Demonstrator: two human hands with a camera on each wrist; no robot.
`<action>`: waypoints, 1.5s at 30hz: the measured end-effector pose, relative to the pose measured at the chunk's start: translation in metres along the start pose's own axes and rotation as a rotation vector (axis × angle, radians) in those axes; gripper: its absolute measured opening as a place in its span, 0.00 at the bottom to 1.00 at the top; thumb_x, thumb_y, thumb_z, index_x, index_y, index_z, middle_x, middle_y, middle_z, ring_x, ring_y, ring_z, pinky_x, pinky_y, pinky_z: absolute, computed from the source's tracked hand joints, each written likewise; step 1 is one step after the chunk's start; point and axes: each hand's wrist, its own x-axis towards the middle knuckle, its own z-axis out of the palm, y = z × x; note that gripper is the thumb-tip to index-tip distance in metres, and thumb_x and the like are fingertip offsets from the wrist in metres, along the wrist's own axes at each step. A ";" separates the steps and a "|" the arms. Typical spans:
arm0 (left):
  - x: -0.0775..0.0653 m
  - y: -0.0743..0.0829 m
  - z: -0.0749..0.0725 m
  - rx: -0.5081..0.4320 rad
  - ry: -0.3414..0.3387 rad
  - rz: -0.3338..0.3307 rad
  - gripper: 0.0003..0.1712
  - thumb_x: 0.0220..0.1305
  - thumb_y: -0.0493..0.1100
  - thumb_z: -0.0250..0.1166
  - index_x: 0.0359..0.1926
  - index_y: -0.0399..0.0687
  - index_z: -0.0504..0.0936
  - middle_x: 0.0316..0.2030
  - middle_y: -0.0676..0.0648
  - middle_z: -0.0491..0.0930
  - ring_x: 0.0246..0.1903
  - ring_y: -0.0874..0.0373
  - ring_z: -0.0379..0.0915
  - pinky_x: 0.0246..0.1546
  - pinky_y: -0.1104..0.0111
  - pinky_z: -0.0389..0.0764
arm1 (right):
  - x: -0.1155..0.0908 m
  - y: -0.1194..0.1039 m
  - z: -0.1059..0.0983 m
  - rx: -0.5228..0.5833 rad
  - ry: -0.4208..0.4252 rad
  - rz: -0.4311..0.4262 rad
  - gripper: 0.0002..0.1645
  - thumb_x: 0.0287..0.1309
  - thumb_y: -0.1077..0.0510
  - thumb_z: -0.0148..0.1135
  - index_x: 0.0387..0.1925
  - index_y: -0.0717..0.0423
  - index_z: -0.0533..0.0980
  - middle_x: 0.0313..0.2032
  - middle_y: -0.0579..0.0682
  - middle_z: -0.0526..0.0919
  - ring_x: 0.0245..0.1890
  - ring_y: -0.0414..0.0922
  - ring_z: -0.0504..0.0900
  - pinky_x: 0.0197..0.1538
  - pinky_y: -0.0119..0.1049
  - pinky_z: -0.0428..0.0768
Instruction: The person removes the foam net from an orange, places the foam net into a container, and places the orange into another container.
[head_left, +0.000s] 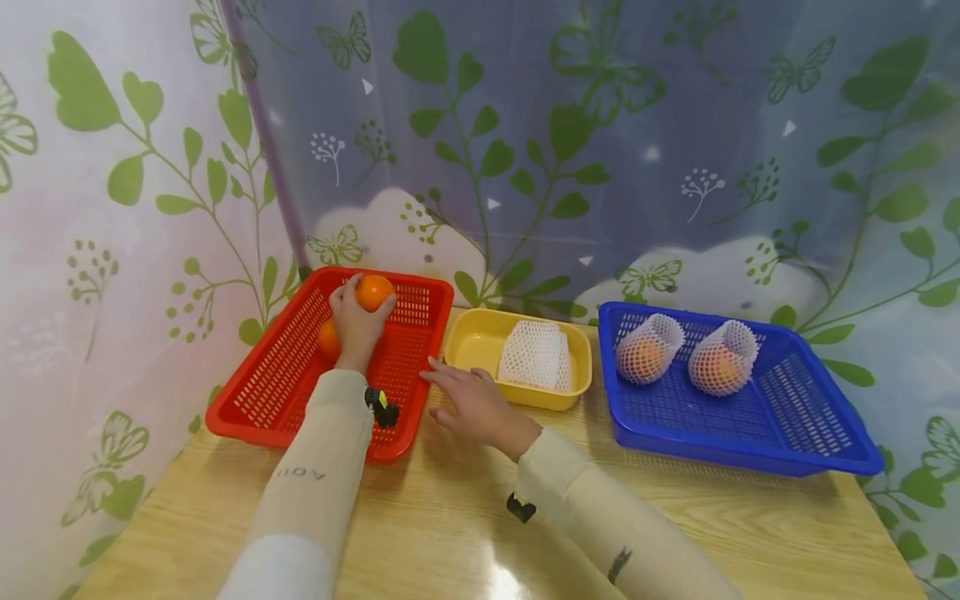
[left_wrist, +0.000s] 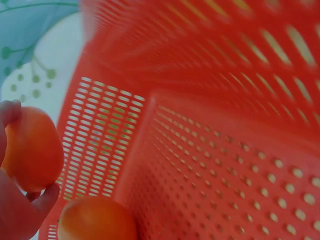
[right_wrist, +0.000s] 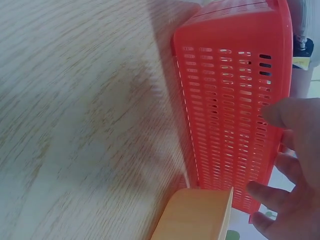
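Observation:
My left hand (head_left: 356, 327) grips an orange (head_left: 376, 292) over the far part of the red basket (head_left: 255, 433). The left wrist view shows the fingers and thumb around this orange (left_wrist: 34, 150). Another orange (left_wrist: 97, 220) lies in the basket beneath it, partly hidden by the hand in the head view. My right hand (head_left: 480, 407) hovers beside the basket's right side, fingers spread and holding nothing. Its fingertips are close to the basket rim in the right wrist view; whether they touch it I cannot tell.
Between the baskets stands a yellow tray (head_left: 471, 340) with white foam nets (head_left: 529, 354) in it. To the right, a blue basket (head_left: 720, 454) contains two round fruits (head_left: 642, 358) in foam nets. Everything stands on a wooden table (head_left: 450, 533) before a patterned curtain.

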 end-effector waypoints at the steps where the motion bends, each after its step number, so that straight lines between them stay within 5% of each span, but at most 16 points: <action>1: 0.000 -0.002 0.002 0.038 -0.021 0.008 0.39 0.61 0.51 0.69 0.70 0.54 0.63 0.67 0.38 0.54 0.60 0.38 0.61 0.61 0.46 0.66 | 0.000 0.000 0.000 0.004 -0.001 0.002 0.34 0.65 0.49 0.60 0.70 0.48 0.64 0.73 0.47 0.56 0.70 0.43 0.61 0.68 0.56 0.59; 11: -0.011 -0.007 0.009 0.340 -0.250 0.031 0.39 0.60 0.47 0.70 0.69 0.47 0.63 0.65 0.32 0.56 0.61 0.35 0.59 0.61 0.43 0.65 | 0.002 0.000 0.000 0.024 -0.036 0.039 0.35 0.65 0.48 0.59 0.71 0.46 0.63 0.74 0.46 0.55 0.71 0.43 0.59 0.70 0.55 0.57; 19: -0.019 -0.013 0.017 0.462 -0.382 0.006 0.39 0.59 0.45 0.70 0.68 0.47 0.61 0.66 0.32 0.53 0.62 0.33 0.53 0.62 0.41 0.64 | 0.001 -0.001 0.000 0.023 -0.038 0.033 0.35 0.65 0.49 0.60 0.70 0.46 0.63 0.74 0.46 0.56 0.71 0.43 0.60 0.69 0.56 0.57; 45: -0.019 -0.010 0.019 0.518 -0.465 0.015 0.46 0.59 0.53 0.69 0.71 0.48 0.57 0.71 0.34 0.46 0.67 0.34 0.47 0.63 0.36 0.57 | 0.001 0.000 -0.001 0.024 -0.053 0.044 0.35 0.65 0.48 0.59 0.71 0.45 0.63 0.74 0.46 0.56 0.71 0.43 0.59 0.70 0.56 0.56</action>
